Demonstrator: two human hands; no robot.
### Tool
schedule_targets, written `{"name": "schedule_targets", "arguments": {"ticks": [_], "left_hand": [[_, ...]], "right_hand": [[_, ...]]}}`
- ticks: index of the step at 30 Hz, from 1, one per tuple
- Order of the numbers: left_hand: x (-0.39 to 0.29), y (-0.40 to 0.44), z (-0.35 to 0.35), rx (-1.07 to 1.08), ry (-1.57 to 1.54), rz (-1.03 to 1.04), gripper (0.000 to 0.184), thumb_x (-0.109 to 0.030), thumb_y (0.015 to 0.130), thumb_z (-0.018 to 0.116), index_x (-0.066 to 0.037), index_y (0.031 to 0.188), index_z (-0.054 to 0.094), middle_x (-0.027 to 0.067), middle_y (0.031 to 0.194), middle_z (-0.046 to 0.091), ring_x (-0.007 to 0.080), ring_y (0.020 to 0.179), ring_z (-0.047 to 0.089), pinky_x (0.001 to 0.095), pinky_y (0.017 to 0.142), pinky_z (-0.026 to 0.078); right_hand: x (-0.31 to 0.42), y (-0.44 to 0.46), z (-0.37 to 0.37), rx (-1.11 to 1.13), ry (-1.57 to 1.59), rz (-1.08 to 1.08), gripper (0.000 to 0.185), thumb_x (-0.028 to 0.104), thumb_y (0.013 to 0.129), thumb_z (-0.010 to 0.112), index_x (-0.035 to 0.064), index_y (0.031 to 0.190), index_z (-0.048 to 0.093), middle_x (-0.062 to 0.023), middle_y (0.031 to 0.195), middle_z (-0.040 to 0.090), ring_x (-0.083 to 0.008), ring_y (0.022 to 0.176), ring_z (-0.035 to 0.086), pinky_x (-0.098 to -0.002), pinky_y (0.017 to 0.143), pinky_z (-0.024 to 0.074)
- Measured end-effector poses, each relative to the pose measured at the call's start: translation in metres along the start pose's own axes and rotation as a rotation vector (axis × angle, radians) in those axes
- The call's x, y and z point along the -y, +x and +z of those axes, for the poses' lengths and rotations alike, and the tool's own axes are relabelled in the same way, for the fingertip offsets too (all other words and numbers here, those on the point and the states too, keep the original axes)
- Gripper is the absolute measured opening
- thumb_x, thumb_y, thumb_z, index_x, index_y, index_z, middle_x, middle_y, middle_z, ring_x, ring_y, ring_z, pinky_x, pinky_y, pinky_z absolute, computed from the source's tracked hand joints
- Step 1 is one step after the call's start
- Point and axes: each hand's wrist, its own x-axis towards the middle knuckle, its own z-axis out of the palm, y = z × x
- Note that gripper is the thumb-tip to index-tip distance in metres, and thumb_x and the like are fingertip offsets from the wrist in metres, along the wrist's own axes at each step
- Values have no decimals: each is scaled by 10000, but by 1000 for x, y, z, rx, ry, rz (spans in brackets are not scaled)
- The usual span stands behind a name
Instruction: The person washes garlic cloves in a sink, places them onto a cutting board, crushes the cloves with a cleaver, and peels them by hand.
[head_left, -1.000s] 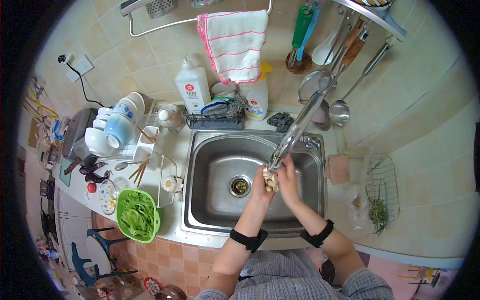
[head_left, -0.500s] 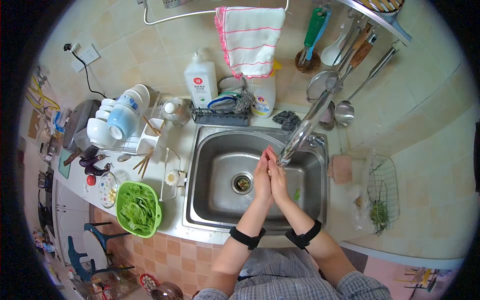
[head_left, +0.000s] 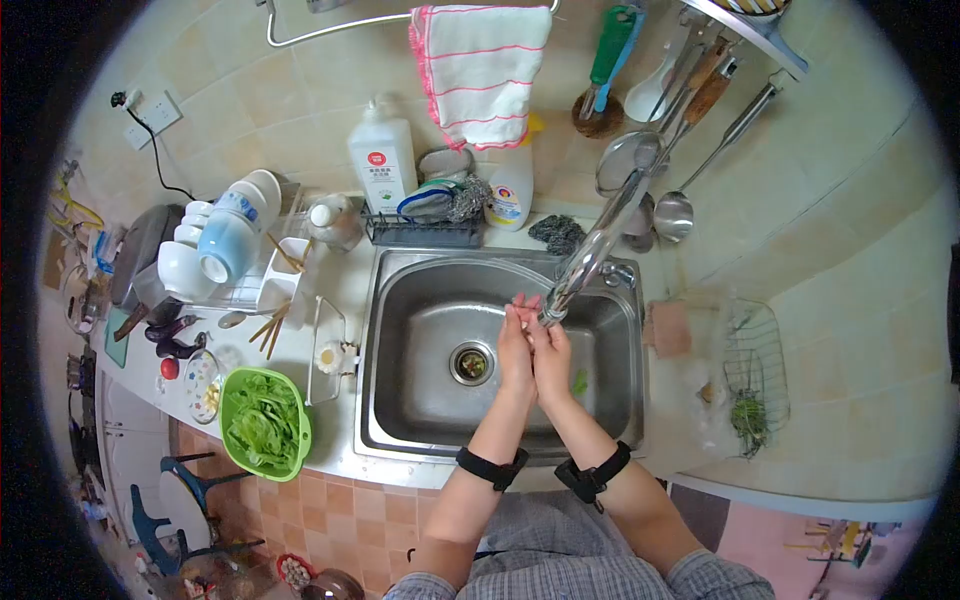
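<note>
Over the stainless steel sink (head_left: 420, 400), my two hands are side by side and touching, directly under the spout of the chrome faucet (head_left: 590, 255). My left hand (head_left: 515, 345) is loosely cupped with its fingers partly curled, and I see nothing held in it. Against it rests my right hand (head_left: 549, 355), also cupped, its fingertips partly hidden by the spout. Whether water is running is hard to make out. A small green leaf scrap (head_left: 579, 382) lies in the basin, right of my hands. The drain (head_left: 471, 363) is to their left.
Left of the sink stand a green basket of lettuce (head_left: 263, 425), a dish rack with bowls (head_left: 228, 245) and eggplants (head_left: 175, 335). Behind it are a white bottle (head_left: 383, 165) and a sponge caddy (head_left: 425, 232). A wire basket (head_left: 755, 365) is on the right.
My hands have gone from pressed together with fingers extended to cupped side by side with fingers more curled. The whole view has shifted slightly.
</note>
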Motion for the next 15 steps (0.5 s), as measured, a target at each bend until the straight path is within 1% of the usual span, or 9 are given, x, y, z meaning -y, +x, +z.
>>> {"name": "schedule_targets", "arguments": {"ticks": [1, 3, 4, 6, 7, 9, 11, 13, 15], "left_hand": [[-4, -1, 1, -42, 29, 31, 446, -362, 944, 279, -38, 1202, 444, 44, 1020, 564, 127, 929, 523, 252, 839, 403], [-9, -1, -3, -42, 34, 28, 444, -360, 944, 276, -37, 1197, 447, 49, 1020, 566, 130, 926, 526, 258, 845, 404], [-10, -1, -5, -35, 36, 19, 442, -358, 945, 273, -36, 1192, 450, 54, 1020, 568, 134, 922, 529, 263, 851, 405], [-11, -1, -8, -30, -13, 14, 439, -353, 945, 277, -31, 1189, 449, 59, 1019, 571, 133, 923, 531, 264, 852, 405], [-11, 0, -10, -21, -61, 7, 437, -348, 945, 281, -25, 1186, 449, 63, 1017, 574, 133, 924, 533, 265, 854, 405], [-8, 3, -13, -5, -44, -5, 434, -344, 944, 287, -20, 1178, 456, 66, 1017, 577, 134, 918, 537, 265, 846, 411], [-2, 4, -15, 12, -26, -22, 430, -341, 944, 293, -15, 1169, 462, 68, 1017, 579, 136, 912, 542, 265, 838, 417], [2, 4, -12, 27, -13, -33, 416, -335, 940, 310, -16, 1137, 488, 58, 967, 590, 143, 854, 558, 270, 783, 442], [0, -5, -4, 3, 4, -65, 434, -351, 938, 304, -8, 1112, 506, 69, 978, 591, 149, 881, 551, 274, 795, 432]], "right_hand": [[1, 0, 4, 5, 3, 5, 130, 106, 860, 498, 25, 929, 572, -4, 791, 573, -71, 685, 489, -218, 614, 396], [2, 0, 10, -67, 87, 76, 114, 115, 867, 484, 36, 877, 566, 0, 760, 551, -85, 673, 483, -230, 603, 392], [3, 0, 13, -62, 87, 80, 114, 115, 867, 484, 36, 877, 566, 0, 760, 551, -85, 673, 483, -230, 603, 392], [3, 1, 17, -36, 65, 17, 135, 130, 871, 474, 49, 796, 550, 16, 704, 513, -75, 637, 454, -231, 576, 371], [2, 2, 17, -33, 64, 17, 135, 130, 871, 474, 49, 796, 550, 16, 704, 513, -75, 637, 454, -231, 576, 371], [3, 5, 18, -61, 43, 13, 194, 168, 879, 471, 53, 736, 532, 30, 653, 478, -70, 597, 429, -225, 551, 349], [7, 6, 15, -52, 33, 17, 210, 180, 882, 468, 50, 733, 540, 29, 642, 476, -68, 592, 425, -222, 548, 344], [8, 9, 8, -47, 21, 17, 227, 191, 885, 465, 47, 730, 548, 28, 631, 474, -66, 587, 421, -220, 545, 340], [7, 12, 1, -14, -8, 35, 231, 206, 882, 483, 25, 769, 572, 6, 667, 529, -68, 628, 468, -221, 579, 371]]}}
